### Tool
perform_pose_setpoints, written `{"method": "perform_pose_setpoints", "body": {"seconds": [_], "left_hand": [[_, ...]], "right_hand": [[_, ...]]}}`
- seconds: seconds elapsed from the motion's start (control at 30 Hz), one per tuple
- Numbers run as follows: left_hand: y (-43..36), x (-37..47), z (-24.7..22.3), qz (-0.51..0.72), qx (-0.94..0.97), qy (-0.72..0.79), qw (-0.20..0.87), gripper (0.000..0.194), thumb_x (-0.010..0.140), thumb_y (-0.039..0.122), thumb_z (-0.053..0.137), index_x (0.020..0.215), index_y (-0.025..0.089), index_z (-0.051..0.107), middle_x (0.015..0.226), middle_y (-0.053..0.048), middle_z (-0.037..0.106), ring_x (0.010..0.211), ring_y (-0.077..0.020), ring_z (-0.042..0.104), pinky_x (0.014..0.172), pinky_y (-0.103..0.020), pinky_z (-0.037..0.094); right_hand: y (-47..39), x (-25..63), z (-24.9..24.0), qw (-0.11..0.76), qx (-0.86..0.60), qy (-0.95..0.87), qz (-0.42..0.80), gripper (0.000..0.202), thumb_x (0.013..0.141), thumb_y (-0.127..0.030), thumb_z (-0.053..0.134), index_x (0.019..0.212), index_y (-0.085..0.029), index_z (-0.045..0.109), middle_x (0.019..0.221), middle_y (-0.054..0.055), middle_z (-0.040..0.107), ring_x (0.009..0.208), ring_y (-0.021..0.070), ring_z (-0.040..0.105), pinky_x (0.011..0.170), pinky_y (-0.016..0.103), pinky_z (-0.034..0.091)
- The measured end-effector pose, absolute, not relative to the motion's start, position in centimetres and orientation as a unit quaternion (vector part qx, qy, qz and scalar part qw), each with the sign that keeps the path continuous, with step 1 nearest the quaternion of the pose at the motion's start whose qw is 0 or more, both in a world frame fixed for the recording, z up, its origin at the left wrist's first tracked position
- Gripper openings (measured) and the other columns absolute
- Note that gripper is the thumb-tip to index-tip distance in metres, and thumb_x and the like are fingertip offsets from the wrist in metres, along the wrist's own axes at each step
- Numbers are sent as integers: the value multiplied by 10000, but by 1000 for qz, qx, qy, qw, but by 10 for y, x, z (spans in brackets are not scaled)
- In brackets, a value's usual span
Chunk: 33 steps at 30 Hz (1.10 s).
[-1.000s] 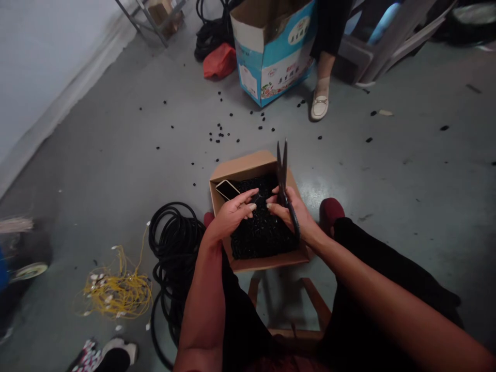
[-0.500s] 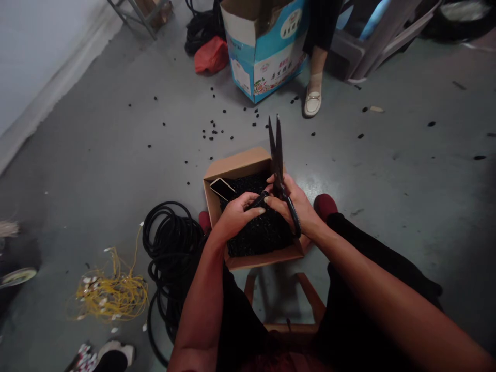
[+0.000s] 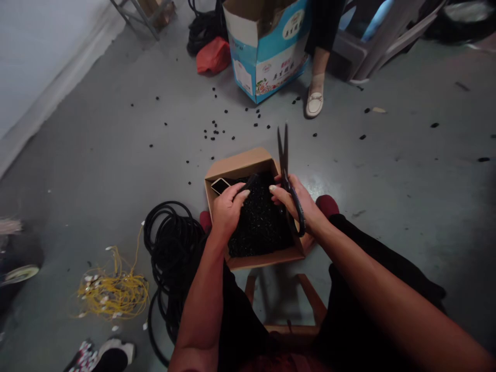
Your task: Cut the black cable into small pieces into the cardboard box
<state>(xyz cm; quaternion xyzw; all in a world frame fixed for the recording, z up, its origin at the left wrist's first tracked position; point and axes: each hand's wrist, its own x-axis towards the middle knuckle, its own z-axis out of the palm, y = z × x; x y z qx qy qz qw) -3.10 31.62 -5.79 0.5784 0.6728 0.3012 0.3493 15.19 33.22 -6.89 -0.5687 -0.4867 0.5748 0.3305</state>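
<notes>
Floor (image 3: pixel 116 144) of grey is bordered by a pale wall (image 3: pixel 42 57), far beyond the left grip. Small black bits (image 3: pixel 213 138) are scattered ahead of both grips, and farther out a blue and white carton (image 3: pixel 271 72) is flanked by a red bag (image 3: pixel 214 56) and a person's pale shoe (image 3: pixel 314 105). To the left of the left grip, black hose (image 3: pixel 176 248) is coiled, with yellow string (image 3: pixel 116 294) tangled beyond it.

Both forearms are stretched forward over an open box (image 3: pixel 242 160), which is filled with black pieces (image 3: pixel 258 222); a dark slab (image 3: pixel 220 186) is leaned in its far left corner. The left hand (image 3: pixel 227 209) is bent inward, its grip closed on a dark strip (image 3: pixel 251 182) pinched between thumb and fingers. By the right hand (image 3: pixel 300 201), scissors (image 3: pixel 284 160) are held at the handles, blades pointed away and slightly parted; its thumb tip is held apart from the strip.
</notes>
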Motion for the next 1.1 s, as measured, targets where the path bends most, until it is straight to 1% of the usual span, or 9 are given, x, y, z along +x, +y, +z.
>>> {"method": "perform_pose_setpoints", "body": {"seconds": [0.07,0.13,0.23,0.33,0.47,0.6,0.73,0.87,1.1], "left_hand": [[319,-42,-56,309,557,687,349,329,889,338,513,1121,179,684,876,-27,689,681,-107,588,703,-233,489],[320,-50,-53,312,552,692,346,353,897,356,494,1136,179,684,808,-15,667,624,-89,550,662,-217,471],[320,-55,-51,314,554,693,338,362,899,362,494,1144,179,689,788,-11,653,605,-80,532,651,-211,458],[320,-57,-50,312,556,697,329,349,894,338,514,1150,181,692,787,-11,656,607,-82,534,656,-216,462],[319,-60,-53,300,572,686,335,346,890,310,531,1182,202,681,847,-16,680,672,-94,570,712,-227,473],[319,-63,-55,281,598,667,346,339,896,304,528,1184,212,681,982,-33,702,818,-121,615,809,-245,475],[320,-66,-52,243,631,652,342,329,905,294,518,1182,218,679,1069,-36,701,953,-142,618,877,-251,462],[319,-69,-48,203,651,643,348,343,912,316,515,1197,201,668,1074,-45,692,946,-145,616,856,-245,460],[318,-69,-45,176,671,634,342,353,923,302,499,1204,165,664,993,-52,688,883,-143,610,812,-237,452]], "right_hand": [[328,150,-72,281,-572,-524,565,420,805,-477,585,1112,-206,491,869,30,607,742,178,589,690,340,465],[323,146,-75,236,-560,-565,558,439,811,-490,588,1138,-209,509,902,47,635,769,194,600,692,341,454],[317,142,-77,187,-539,-610,550,476,825,-519,571,1185,-213,514,948,66,661,817,222,620,698,340,443],[313,139,-74,157,-529,-635,541,512,828,-545,558,1217,-215,514,994,81,673,860,248,632,702,341,435],[312,139,-68,139,-513,-646,548,554,812,-551,566,1228,-189,513,1020,102,671,909,270,632,720,347,437],[312,140,-66,134,-498,-644,565,558,822,-543,558,1238,-175,500,1039,113,666,937,276,628,751,359,441],[313,142,-68,127,-488,-652,566,531,822,-550,564,1197,-178,515,1027,108,662,930,271,626,749,356,444],[313,145,-71,132,-478,-682,537,493,821,-533,576,1166,-183,543,1029,107,651,924,266,620,739,346,438],[313,143,-76,122,-477,-690,531,469,838,-540,550,1141,-183,525,1024,98,635,911,252,601,743,337,428]]}}
